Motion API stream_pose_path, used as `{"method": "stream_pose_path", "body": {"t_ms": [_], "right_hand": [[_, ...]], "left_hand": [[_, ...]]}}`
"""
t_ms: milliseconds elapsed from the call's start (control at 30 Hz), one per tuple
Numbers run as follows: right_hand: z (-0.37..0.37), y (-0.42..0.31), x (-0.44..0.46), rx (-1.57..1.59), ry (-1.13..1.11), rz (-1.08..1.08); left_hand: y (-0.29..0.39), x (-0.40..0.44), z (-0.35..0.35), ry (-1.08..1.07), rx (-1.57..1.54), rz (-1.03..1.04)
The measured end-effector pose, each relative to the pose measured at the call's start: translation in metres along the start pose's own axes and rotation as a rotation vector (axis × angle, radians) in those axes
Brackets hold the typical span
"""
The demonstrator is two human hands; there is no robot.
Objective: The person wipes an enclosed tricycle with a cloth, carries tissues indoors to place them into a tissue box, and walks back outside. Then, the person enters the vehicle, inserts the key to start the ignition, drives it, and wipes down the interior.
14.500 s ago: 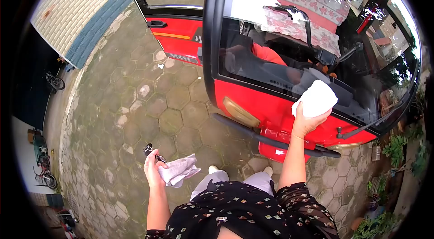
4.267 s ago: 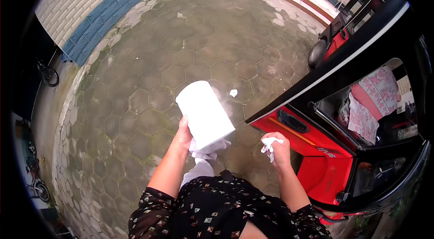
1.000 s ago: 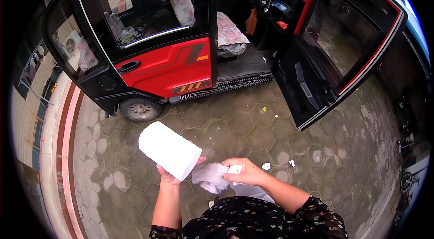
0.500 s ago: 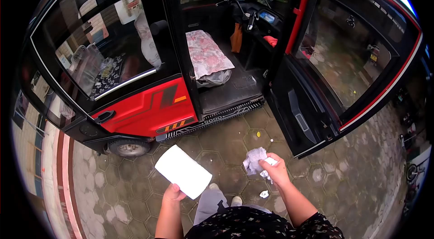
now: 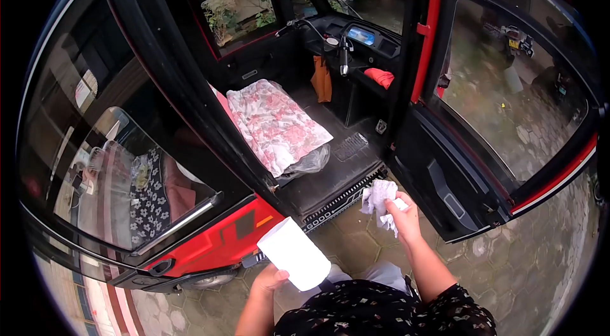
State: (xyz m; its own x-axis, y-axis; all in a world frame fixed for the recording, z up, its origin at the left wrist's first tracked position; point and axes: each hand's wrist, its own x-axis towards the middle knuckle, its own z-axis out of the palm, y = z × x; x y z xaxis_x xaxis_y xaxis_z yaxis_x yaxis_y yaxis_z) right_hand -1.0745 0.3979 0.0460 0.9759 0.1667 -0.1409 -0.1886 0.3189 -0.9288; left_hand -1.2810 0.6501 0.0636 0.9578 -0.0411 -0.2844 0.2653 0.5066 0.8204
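My left hand (image 5: pixel 274 277) is closed on a white paper roll (image 5: pixel 295 254), thumb across its lower end. It hangs in front of the vehicle's sill. My right hand (image 5: pixel 406 212) grips a crumpled wad of tissue (image 5: pixel 381 201), whitish and slightly purple, with loose ends drooping from the fingers. Ahead of both hands is a red and black enclosed vehicle (image 5: pixel 210 234) with its door (image 5: pixel 445 177) swung wide to the right. Inside, a seat carries a pink and white floral cover (image 5: pixel 276 120), close beyond my hands.
Handlebars (image 5: pixel 344 59) and a lit dashboard display (image 5: pixel 362 35) sit at the front of the cabin. An orange bag (image 5: pixel 321 80) hangs below them, and a red cloth (image 5: pixel 379 77) lies on a shelf. A pedal (image 5: pixel 380 126) rises from the floor. Hexagonal paving (image 5: pixel 356 247) lies underfoot.
The view has moved closer to the open doorway, so the seat and cabin look larger. Both hands have come nearer the sill, still holding the roll and the tissue.
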Motion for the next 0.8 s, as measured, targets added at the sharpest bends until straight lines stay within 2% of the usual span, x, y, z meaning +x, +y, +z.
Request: {"method": "stream_pose_path", "body": {"t_ms": [67,167,300,367,467,533,600,667,733,767,800], "right_hand": [[0.011,0.001,0.023,0.038,0.032,0.021],[0.023,0.008,0.067,0.041,-0.001,-0.017],[0.036,-0.001,0.154,0.016,-0.022,-0.015],[0.033,0.012,0.223,-0.163,0.027,-0.131],[0.049,-0.028,0.33,-0.29,0.037,-0.283],[0.071,-0.08,0.394,-0.377,-0.037,-0.393],[0.074,-0.091,0.474,-0.561,0.1,-0.432],[0.083,-0.107,0.488,-0.662,0.185,-0.24],[0.091,-0.089,0.483,-0.369,-0.003,-0.222],[0.093,-0.076,0.47,-0.305,-0.103,-0.199],[0.093,-0.066,0.453,-0.343,-0.216,-0.075]], "left_hand": [[0.009,0.026,-0.02,-0.011,0.041,-0.024],[0.024,0.061,-0.03,-0.032,0.074,0.05],[0.028,0.094,-0.035,0.08,0.042,0.089],[0.029,0.113,-0.03,0.122,0.019,0.13],[0.029,0.137,-0.021,0.201,-0.019,0.138],[0.033,0.154,-0.01,0.232,-0.047,0.156],[0.036,0.166,0.001,0.22,-0.077,0.141],[0.034,0.177,0.009,0.253,-0.12,0.168],[0.034,0.186,0.017,0.27,-0.164,0.193],[0.035,0.189,0.023,0.287,-0.172,0.213],[0.037,0.192,0.026,0.304,-0.175,0.231]]}}
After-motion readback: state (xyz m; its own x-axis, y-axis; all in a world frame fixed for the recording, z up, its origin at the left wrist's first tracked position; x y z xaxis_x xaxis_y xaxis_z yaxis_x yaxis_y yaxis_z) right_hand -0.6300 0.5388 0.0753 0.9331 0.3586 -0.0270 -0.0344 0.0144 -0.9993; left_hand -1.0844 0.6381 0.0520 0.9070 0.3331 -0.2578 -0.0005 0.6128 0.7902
